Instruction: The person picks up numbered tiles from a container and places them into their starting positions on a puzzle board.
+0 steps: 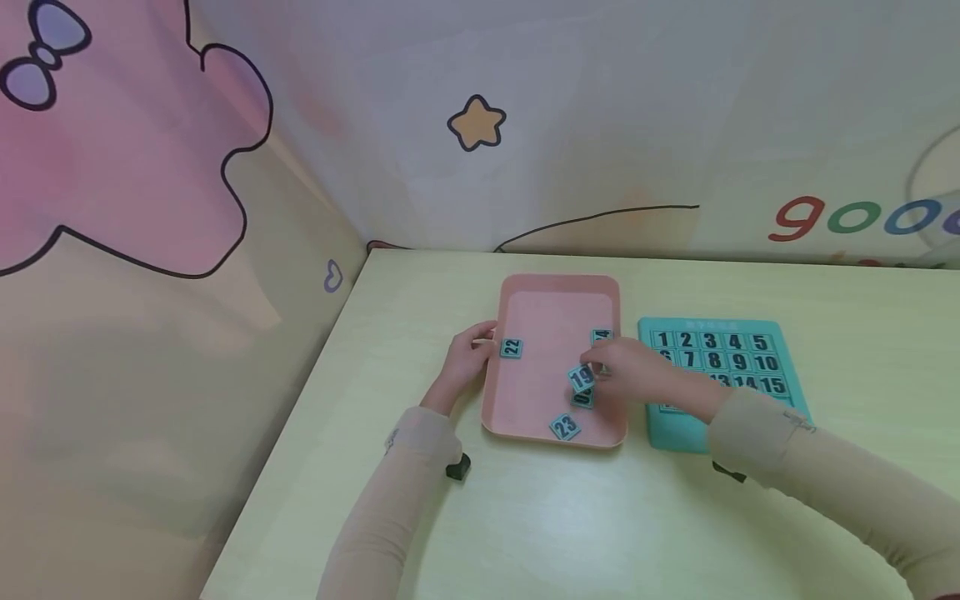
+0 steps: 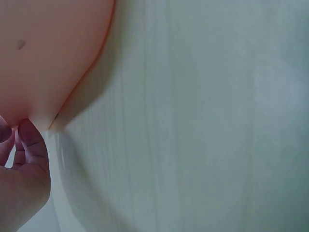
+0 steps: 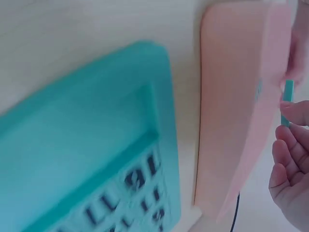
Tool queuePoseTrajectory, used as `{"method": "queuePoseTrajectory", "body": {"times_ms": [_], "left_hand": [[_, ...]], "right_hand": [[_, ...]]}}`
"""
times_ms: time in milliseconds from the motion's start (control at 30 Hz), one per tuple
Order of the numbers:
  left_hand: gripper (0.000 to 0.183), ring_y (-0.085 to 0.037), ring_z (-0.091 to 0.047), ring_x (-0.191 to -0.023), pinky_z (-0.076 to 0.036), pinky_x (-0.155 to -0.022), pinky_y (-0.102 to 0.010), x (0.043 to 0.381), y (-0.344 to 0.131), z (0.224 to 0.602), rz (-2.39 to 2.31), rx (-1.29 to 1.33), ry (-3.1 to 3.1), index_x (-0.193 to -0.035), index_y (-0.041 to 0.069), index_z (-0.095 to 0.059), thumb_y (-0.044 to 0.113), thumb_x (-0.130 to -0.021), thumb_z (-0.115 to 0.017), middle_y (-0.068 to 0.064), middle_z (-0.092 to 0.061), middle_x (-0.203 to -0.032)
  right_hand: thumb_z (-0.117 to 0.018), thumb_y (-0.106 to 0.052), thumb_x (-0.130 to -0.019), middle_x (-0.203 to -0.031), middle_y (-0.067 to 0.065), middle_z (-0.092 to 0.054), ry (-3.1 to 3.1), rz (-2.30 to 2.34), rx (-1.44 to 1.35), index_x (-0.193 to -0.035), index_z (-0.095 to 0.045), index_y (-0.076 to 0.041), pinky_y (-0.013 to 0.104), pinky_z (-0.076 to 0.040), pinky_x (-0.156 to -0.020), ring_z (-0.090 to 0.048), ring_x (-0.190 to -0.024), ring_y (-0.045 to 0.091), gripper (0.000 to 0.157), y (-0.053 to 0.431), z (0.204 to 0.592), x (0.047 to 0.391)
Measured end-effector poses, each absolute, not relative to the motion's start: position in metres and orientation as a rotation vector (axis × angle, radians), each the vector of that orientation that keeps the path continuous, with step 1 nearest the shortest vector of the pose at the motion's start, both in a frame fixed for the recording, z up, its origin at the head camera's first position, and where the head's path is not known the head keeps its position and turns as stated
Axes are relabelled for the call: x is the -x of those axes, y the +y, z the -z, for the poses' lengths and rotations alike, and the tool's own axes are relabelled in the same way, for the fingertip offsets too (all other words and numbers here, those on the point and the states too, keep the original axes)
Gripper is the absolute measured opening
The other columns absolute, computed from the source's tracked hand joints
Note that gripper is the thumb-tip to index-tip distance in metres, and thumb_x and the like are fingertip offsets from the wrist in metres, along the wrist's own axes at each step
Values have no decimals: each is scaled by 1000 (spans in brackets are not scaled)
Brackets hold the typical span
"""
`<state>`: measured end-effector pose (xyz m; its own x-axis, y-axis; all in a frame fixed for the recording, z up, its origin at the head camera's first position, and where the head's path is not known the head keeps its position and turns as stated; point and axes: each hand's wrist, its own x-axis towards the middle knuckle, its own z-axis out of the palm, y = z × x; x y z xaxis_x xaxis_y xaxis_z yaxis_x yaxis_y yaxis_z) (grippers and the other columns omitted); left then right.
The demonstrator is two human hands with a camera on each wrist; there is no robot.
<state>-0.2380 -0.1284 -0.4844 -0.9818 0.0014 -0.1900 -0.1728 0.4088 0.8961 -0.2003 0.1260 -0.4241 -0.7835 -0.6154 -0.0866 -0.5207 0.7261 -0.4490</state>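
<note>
My right hand (image 1: pixel 628 368) is over the right side of the pink tray (image 1: pixel 540 392), pinching the number tile 19 (image 1: pixel 581 379) between thumb and fingertips. In the right wrist view the pinched tile (image 3: pixel 288 92) shows edge-on, teal. Just beneath it lies another tile (image 1: pixel 582 399), its number partly covered. Tile 23 (image 1: pixel 565 427) rests near the tray's front, tile 22 (image 1: pixel 512 348) by the left wall. A tile (image 1: pixel 602 336) ending in 4 is partly hidden behind my right hand. With my left hand (image 1: pixel 467 358) I grip the tray's left rim, thumb and fingers on its edge.
Right of the tray lies a teal number board (image 1: pixel 678 433) with rows of numbered tiles, partly covered by my right forearm. The pale table (image 1: pixel 555 525) meets a wall (image 1: pixel 600 150) at the back and another on the left.
</note>
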Motion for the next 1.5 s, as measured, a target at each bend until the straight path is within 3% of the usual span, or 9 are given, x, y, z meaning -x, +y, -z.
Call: {"method": "queuePoseTrajectory", "body": {"times_ms": [100,367,833,1000,1267,1500], "left_hand": [[42,-19,-54,-89,-48,-78,-27,237,-129,484,-1617,152,2504,-125,13,-50,9,-84,-48,-9,-52,-115],[41,-19,-53,-89,-47,-77,-26,237,-129,484,-1596,180,2504,-125,14,-50,10,-84,-48,-8,-52,-115],[41,-21,-55,-91,-48,-80,-28,237,-130,486,-1591,173,2519,-125,14,-50,10,-85,-48,-8,-53,-115],[41,-21,-54,-93,-47,-79,-28,237,-129,486,-1594,180,2518,-125,14,-50,9,-85,-48,-8,-53,-116],[41,-21,-54,-91,-48,-78,-27,238,-128,485,-1594,171,2517,-125,13,-50,10,-85,-48,-9,-53,-116],[41,-20,-54,-91,-47,-77,-27,237,-127,484,-1604,165,2518,-125,13,-50,9,-84,-48,-9,-53,-115]], "right_hand": [[-67,-14,-74,-86,0,-60,2727,621,831,-109,-62,-5,25,-46,-64,-51,-77,15,36,144,415,198],[-66,-11,-74,-85,3,-61,2820,548,750,-106,-61,-2,30,-50,-66,-52,-75,14,34,196,404,190],[-65,-11,-74,-86,9,-64,2846,495,578,-105,-59,7,36,-50,-66,-53,-73,16,37,268,425,175],[-65,-10,-73,-84,12,-64,2833,439,546,-104,-59,8,38,-50,-65,-54,-72,18,36,285,431,172],[-65,-11,-73,-102,26,-60,2815,402,496,-107,-58,10,48,-47,-76,-57,-92,38,40,301,447,164],[-66,-11,-72,-97,25,-61,2836,408,505,-104,-59,11,47,-47,-73,-58,-86,33,40,302,455,160]]}}
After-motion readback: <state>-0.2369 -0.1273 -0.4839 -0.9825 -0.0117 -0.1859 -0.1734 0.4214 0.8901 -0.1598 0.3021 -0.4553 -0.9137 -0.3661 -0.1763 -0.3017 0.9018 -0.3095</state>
